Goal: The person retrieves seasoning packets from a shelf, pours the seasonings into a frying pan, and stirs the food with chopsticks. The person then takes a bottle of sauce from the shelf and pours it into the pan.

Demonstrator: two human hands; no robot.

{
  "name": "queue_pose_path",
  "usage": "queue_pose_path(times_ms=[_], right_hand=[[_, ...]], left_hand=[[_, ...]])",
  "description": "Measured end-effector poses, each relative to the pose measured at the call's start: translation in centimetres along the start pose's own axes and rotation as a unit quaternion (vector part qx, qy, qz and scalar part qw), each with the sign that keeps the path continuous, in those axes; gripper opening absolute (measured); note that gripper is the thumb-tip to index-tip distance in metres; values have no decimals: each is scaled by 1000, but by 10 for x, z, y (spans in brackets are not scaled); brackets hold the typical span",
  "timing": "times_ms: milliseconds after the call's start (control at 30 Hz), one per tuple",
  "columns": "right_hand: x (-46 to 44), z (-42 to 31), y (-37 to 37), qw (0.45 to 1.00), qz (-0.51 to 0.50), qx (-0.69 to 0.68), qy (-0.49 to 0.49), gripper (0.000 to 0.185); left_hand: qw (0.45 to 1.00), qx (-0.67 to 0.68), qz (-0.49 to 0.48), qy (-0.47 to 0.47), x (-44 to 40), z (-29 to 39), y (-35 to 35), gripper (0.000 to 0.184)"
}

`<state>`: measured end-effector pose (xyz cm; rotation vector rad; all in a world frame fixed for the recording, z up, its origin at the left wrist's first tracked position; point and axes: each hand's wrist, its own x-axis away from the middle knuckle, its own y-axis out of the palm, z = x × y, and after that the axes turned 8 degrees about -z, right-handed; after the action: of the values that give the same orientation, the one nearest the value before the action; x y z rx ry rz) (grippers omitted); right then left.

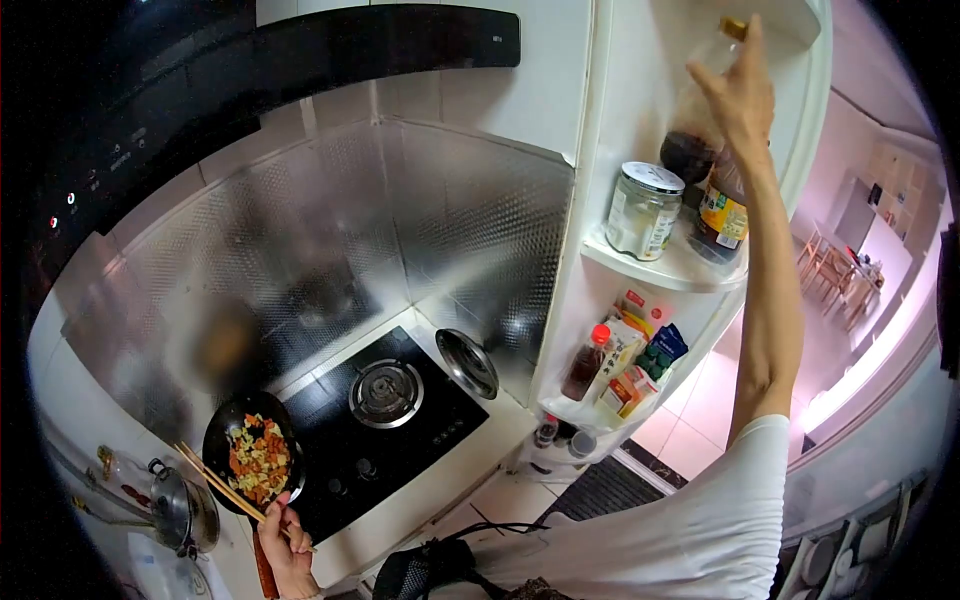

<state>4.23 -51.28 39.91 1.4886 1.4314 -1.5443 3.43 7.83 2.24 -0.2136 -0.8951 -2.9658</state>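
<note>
My left hand (285, 540) is closed around a pair of wooden chopsticks (225, 487), whose tips reach past the left rim of a black frying pan (211, 455). Diced food in orange, yellow and pale green (260, 458) lies in the pan. The pan's brown handle (266, 562) runs beside that hand. Raised to the upper corner shelf, my right hand (738, 100) has thumb and index finger spread in front of a clear bottle with a yellow cap (733, 28). Its other fingers are partly hidden, and contact with the bottle is unclear.
A lidded glass jar (645, 212) and a labelled dark bottle (722, 215) share the shelf. Below are a red-capped bottle (586, 362) and packets (628, 390). A pan lid (467, 363) leans by the burner (386, 393). A glass-lidded pot (184, 508) stands left.
</note>
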Motion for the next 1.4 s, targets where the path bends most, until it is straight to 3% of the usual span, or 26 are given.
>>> queue_pose_path(times_ms=[67,133,167,233,300,400,467,600,700,733,767,800,833,867,933,1000,1067,1100,1133,1167,1200,1233,1267,1300,1400], right_hand=[[4,-26,-33,1000,4,-13,11,94],[11,-45,-58,942,158,-211,-210,97],[16,-54,-72,940,159,-213,-214,97],[30,-72,-96,958,86,-227,-155,94],[54,-95,-106,924,-14,-350,-155,96],[107,-138,-96,835,-145,-514,-136,103],[154,-177,-84,705,-241,-661,-89,111],[243,-261,-67,522,-330,-786,-37,118],[294,-318,-63,391,-385,-836,-9,121],[308,-336,-66,371,-402,-837,-5,120],[319,-352,-69,367,-408,-835,-32,120],[329,-369,-74,365,-414,-832,-56,120],[336,-386,-79,349,-420,-834,-81,121],[340,-403,-91,332,-436,-835,-45,125],[347,-426,-93,290,-460,-825,-154,121],[355,-450,-90,244,-450,-835,-203,104],[351,-453,-60,329,-493,-755,-279,76],[360,-453,-48,346,-507,-753,-235,45],[370,-449,-28,391,-589,-679,-195,36],[394,-448,3,459,-574,-652,-187,27],[420,-442,32,481,-642,-581,-139,25],[453,-435,67,544,-677,-460,-184,29],[492,-423,98,563,-711,-371,-198,30],[530,-407,126,529,-758,-329,-195,31],[614,-373,156,581,-761,-241,-158,37]], left_hand=[[1000,10,-3,18,4,0,9,26],[997,-23,-65,47,8,2,11,27],[993,-31,-90,66,11,3,16,28],[985,-60,-135,92,17,9,25,28],[980,-74,-161,85,25,17,38,29],[962,-40,-264,54,28,17,46,39],[951,5,-308,14,33,17,53,48],[927,71,-366,-38,41,10,31,66],[962,97,-256,9,63,6,-1,71],[967,94,-235,13,73,18,-9,72],[948,94,-301,28,69,8,-42,70],[948,96,-302,15,75,7,-65,71],[970,110,-210,48,87,18,-67,70],[981,138,-117,74,97,21,-75,69],[964,240,-39,106,107,22,-110,74],[962,219,-88,134,120,44,-128,62],[961,217,3,170,137,52,-144,65],[957,232,26,174,147,55,-157,69],[955,231,48,181,157,58,-167,74],[955,216,50,195,165,63,-174,77],[956,201,52,206,173,66,-181,80],[954,206,56,210,181,67,-192,82],[951,212,60,217,187,66,-203,84],[949,219,54,222,192,65,-214,85],[944,215,98,230,204,61,-230,85]])
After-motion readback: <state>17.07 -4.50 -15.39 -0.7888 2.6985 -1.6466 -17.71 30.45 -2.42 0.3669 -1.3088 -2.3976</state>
